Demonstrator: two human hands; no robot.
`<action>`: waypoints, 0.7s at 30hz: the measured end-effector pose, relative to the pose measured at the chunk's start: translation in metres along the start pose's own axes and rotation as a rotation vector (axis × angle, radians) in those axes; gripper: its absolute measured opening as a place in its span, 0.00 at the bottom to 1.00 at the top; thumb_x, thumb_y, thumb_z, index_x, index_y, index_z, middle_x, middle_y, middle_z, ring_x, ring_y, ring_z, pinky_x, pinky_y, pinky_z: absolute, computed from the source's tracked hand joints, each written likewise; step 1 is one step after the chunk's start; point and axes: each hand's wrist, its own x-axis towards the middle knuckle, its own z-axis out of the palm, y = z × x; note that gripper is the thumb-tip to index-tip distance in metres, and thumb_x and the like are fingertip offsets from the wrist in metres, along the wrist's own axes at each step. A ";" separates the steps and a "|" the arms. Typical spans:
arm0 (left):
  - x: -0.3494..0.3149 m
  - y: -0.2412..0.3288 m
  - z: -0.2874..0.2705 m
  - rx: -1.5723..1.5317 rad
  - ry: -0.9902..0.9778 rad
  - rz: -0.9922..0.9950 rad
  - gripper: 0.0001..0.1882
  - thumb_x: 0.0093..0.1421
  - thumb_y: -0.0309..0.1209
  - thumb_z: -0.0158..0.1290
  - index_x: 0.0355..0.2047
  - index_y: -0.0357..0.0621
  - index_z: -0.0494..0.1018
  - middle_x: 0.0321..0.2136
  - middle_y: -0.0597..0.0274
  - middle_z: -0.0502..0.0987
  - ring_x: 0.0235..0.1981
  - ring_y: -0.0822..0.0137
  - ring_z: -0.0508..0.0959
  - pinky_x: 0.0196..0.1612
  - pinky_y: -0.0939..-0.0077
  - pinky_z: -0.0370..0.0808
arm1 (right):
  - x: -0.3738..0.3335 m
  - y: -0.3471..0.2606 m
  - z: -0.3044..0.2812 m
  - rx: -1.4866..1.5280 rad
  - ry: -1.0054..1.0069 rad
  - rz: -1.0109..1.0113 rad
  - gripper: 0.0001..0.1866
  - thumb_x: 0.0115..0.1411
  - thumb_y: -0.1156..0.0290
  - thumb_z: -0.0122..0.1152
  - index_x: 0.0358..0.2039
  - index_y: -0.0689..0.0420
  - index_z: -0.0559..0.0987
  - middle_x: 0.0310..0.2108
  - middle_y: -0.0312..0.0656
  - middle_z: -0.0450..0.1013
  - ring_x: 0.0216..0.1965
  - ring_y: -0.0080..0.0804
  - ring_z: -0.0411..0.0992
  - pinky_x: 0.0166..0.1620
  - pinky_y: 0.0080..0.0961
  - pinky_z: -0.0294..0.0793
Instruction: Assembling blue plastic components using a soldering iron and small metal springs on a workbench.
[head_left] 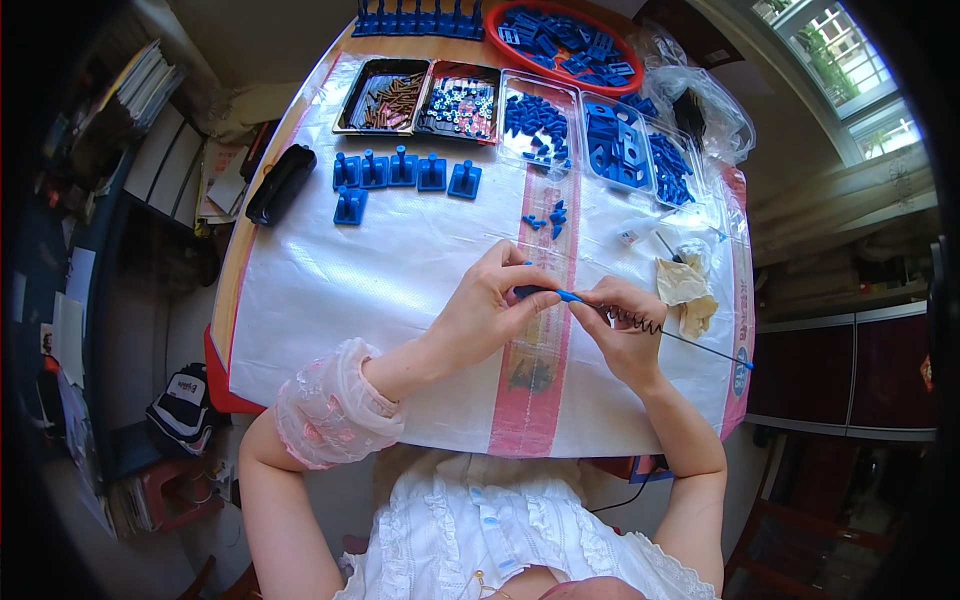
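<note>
In front of my chest, both hands meet over the covered table. My left hand (490, 300) is closed, thumb and fingers pinching a small blue plastic piece (567, 296). My right hand (625, 345) pinches close beside it, also closed. A black coiled spring (637, 321) and a thin dark rod (705, 350) run out from the right fingers toward the right. The rod's far end has a blue tip (750, 367). My fingers partly hide where rod and blue piece meet. Several small loose blue pieces (557, 220) lie just beyond my hands.
Blue assembled parts (402, 168) stand at the far left, beside a black pouch (281, 186). Behind are trays of brass-coloured screws (392, 100), nuts (460, 102) and blue parts (538, 125), plus a red basin (628, 52). Crumpled paper (685, 283) lies right.
</note>
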 end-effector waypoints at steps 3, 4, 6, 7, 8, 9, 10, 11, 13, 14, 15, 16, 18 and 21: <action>0.000 -0.002 0.002 -0.051 0.009 0.039 0.08 0.63 0.29 0.62 0.42 0.48 0.83 0.38 0.65 0.71 0.36 0.72 0.72 0.36 0.78 0.70 | 0.000 0.002 0.001 0.015 0.005 0.003 0.05 0.56 0.81 0.72 0.34 0.63 0.85 0.23 0.33 0.74 0.22 0.15 0.65 0.25 0.16 0.61; 0.000 0.000 0.002 -0.046 0.005 0.040 0.07 0.63 0.29 0.61 0.42 0.46 0.83 0.38 0.65 0.71 0.36 0.72 0.73 0.36 0.78 0.70 | -0.001 0.003 0.001 0.037 0.002 0.021 0.05 0.56 0.81 0.72 0.34 0.63 0.85 0.23 0.33 0.74 0.22 0.14 0.65 0.26 0.16 0.61; 0.000 0.004 0.002 -0.035 -0.003 0.040 0.07 0.64 0.29 0.60 0.41 0.44 0.82 0.37 0.65 0.71 0.35 0.71 0.74 0.36 0.77 0.71 | -0.001 0.004 0.000 0.096 0.003 0.072 0.04 0.57 0.81 0.71 0.34 0.62 0.85 0.24 0.32 0.75 0.23 0.14 0.66 0.26 0.15 0.61; 0.000 0.004 0.001 -0.028 -0.029 0.036 0.07 0.64 0.28 0.60 0.41 0.43 0.81 0.37 0.64 0.71 0.35 0.71 0.74 0.36 0.77 0.71 | -0.002 0.006 0.001 0.133 0.006 0.108 0.03 0.57 0.80 0.71 0.33 0.62 0.85 0.25 0.32 0.75 0.24 0.13 0.67 0.27 0.15 0.62; 0.000 0.004 0.001 -0.022 -0.055 0.032 0.06 0.64 0.28 0.60 0.41 0.42 0.81 0.37 0.64 0.72 0.34 0.71 0.74 0.37 0.77 0.71 | -0.003 0.007 0.001 0.171 0.009 0.143 0.03 0.58 0.80 0.71 0.33 0.63 0.85 0.25 0.31 0.75 0.25 0.13 0.67 0.28 0.14 0.63; 0.000 0.004 0.000 -0.015 -0.081 0.028 0.06 0.65 0.28 0.59 0.41 0.41 0.80 0.37 0.63 0.72 0.34 0.71 0.74 0.37 0.77 0.71 | -0.002 0.005 0.002 0.201 0.011 0.177 0.02 0.58 0.80 0.70 0.33 0.63 0.85 0.26 0.31 0.75 0.26 0.13 0.68 0.29 0.14 0.64; 0.000 0.004 0.000 -0.009 -0.087 0.038 0.06 0.65 0.27 0.59 0.41 0.40 0.80 0.37 0.63 0.72 0.34 0.71 0.74 0.37 0.77 0.71 | -0.001 0.003 0.002 0.230 0.012 0.209 0.02 0.59 0.80 0.70 0.32 0.63 0.84 0.26 0.31 0.75 0.28 0.13 0.69 0.30 0.14 0.66; 0.000 0.003 0.001 -0.003 -0.093 0.047 0.06 0.65 0.27 0.58 0.40 0.39 0.79 0.36 0.63 0.72 0.34 0.71 0.74 0.37 0.77 0.71 | -0.001 0.001 0.002 0.259 0.013 0.242 0.02 0.59 0.80 0.70 0.32 0.63 0.84 0.27 0.31 0.75 0.29 0.13 0.71 0.30 0.13 0.67; 0.000 0.001 0.000 0.005 -0.116 0.063 0.07 0.66 0.28 0.57 0.40 0.39 0.79 0.36 0.63 0.72 0.34 0.71 0.74 0.37 0.77 0.71 | -0.001 0.000 0.000 0.294 -0.010 0.257 0.02 0.59 0.80 0.70 0.32 0.63 0.83 0.28 0.32 0.76 0.31 0.14 0.72 0.32 0.13 0.69; 0.000 -0.001 -0.001 0.007 -0.132 0.068 0.07 0.66 0.30 0.57 0.40 0.38 0.79 0.35 0.63 0.72 0.35 0.71 0.74 0.37 0.78 0.71 | -0.001 0.000 -0.001 0.312 -0.021 0.265 0.02 0.59 0.80 0.69 0.31 0.63 0.83 0.28 0.32 0.76 0.31 0.14 0.73 0.33 0.13 0.71; 0.001 -0.003 -0.002 0.008 -0.149 0.074 0.08 0.67 0.31 0.57 0.39 0.38 0.79 0.35 0.63 0.72 0.35 0.72 0.74 0.37 0.78 0.71 | 0.000 0.000 -0.001 0.322 -0.032 0.271 0.02 0.59 0.80 0.69 0.31 0.63 0.83 0.29 0.32 0.76 0.31 0.15 0.73 0.33 0.14 0.71; 0.001 -0.003 -0.003 -0.036 -0.192 0.010 0.09 0.67 0.33 0.56 0.39 0.39 0.79 0.34 0.64 0.73 0.35 0.73 0.74 0.37 0.78 0.71 | 0.000 0.001 -0.001 0.332 -0.043 0.277 0.02 0.59 0.80 0.69 0.31 0.62 0.83 0.29 0.33 0.77 0.32 0.15 0.73 0.33 0.14 0.71; 0.002 -0.002 -0.006 -0.125 -0.276 -0.118 0.12 0.69 0.36 0.56 0.38 0.40 0.79 0.33 0.66 0.74 0.34 0.75 0.74 0.37 0.79 0.72 | 0.000 0.002 -0.003 0.355 -0.064 0.296 0.02 0.59 0.80 0.69 0.31 0.62 0.83 0.29 0.33 0.77 0.32 0.16 0.74 0.34 0.15 0.72; 0.005 0.003 -0.011 -0.301 -0.388 -0.343 0.15 0.70 0.41 0.55 0.38 0.42 0.81 0.33 0.71 0.77 0.33 0.79 0.73 0.36 0.82 0.72 | 0.000 0.005 -0.003 0.394 -0.085 0.332 0.01 0.59 0.79 0.69 0.31 0.62 0.83 0.29 0.33 0.77 0.31 0.16 0.74 0.34 0.16 0.72</action>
